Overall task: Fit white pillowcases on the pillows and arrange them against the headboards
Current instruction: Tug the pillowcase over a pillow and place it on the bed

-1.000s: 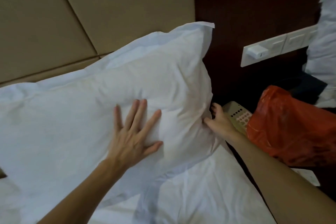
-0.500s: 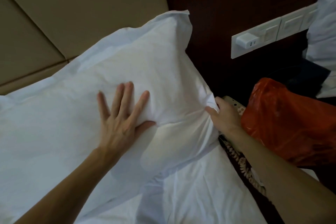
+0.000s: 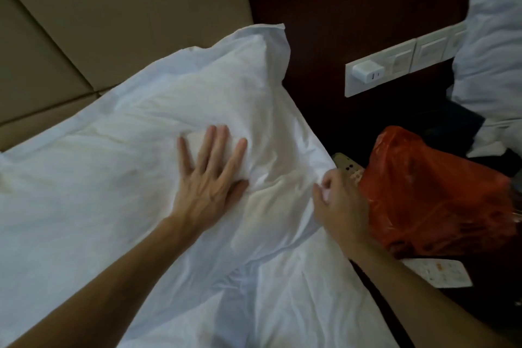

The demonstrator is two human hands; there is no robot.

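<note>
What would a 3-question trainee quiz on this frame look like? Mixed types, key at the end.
1. True or false: the left hand lies flat, fingers spread, on the pillow.
2. The right hand pinches: A) the pillowcase edge; B) a towel; C) a cup.
3. What colour is the plastic bag beside the right hand?
Key: 1 true; 2 A; 3 orange-red.
</note>
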